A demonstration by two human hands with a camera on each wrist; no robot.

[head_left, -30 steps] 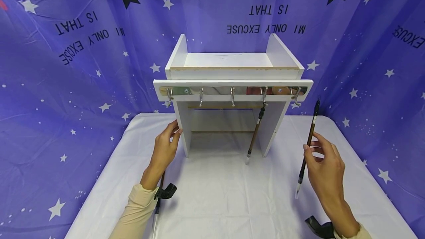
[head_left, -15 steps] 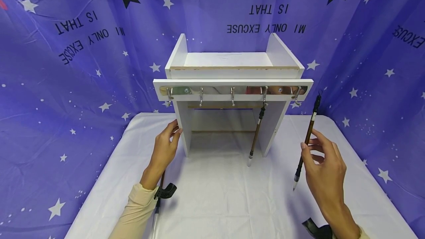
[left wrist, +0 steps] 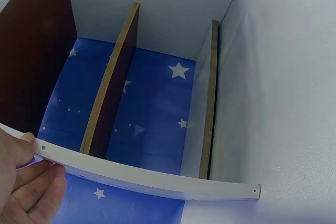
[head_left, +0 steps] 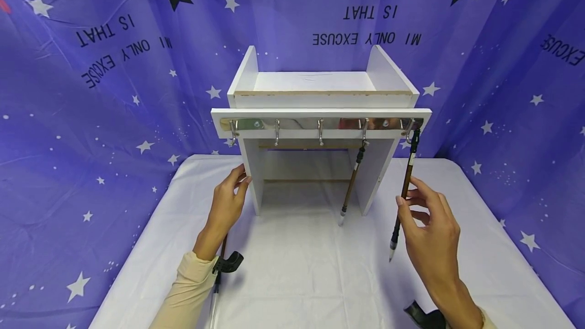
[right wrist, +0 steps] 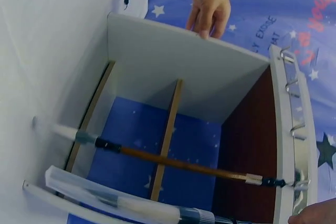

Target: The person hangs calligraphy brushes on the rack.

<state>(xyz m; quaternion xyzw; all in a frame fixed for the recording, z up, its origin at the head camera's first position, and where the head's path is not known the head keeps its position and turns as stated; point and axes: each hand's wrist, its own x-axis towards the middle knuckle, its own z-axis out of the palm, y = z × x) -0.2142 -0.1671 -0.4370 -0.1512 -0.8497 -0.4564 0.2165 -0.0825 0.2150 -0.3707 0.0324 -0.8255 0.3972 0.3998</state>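
My right hand (head_left: pixel 431 227) pinches a calligraphy brush (head_left: pixel 407 179) by its brown shaft, between thumb and fingers. Its looped top end overlaps the rightmost hook (head_left: pixel 409 133) of the metal hook rail (head_left: pixel 297 125). The clear-capped tip (right wrist: pixel 147 208) points down, above the table. A second brush (head_left: pixel 351 187) hangs tip down from the neighbouring hook. With thumb and fingers on either side of the panel edge, my left hand (head_left: pixel 228 202) grips the left side of the white shelf (head_left: pixel 249 176). The left fingers also show in the left wrist view, at that panel (left wrist: pixel 147 174).
Another brush (head_left: pixel 223 248) lies on the white-covered table (head_left: pixel 301 273), partly hidden under my left wrist. The other hooks (head_left: pixel 277 133) bear nothing. A purple star-patterned curtain (head_left: pixel 109 131) surrounds the table at the back and sides.
My right hand has moved left with its brush, bringing the looped top from the shelf's right to the end hook. The hanging brush sways slightly. The left hand stays in place.
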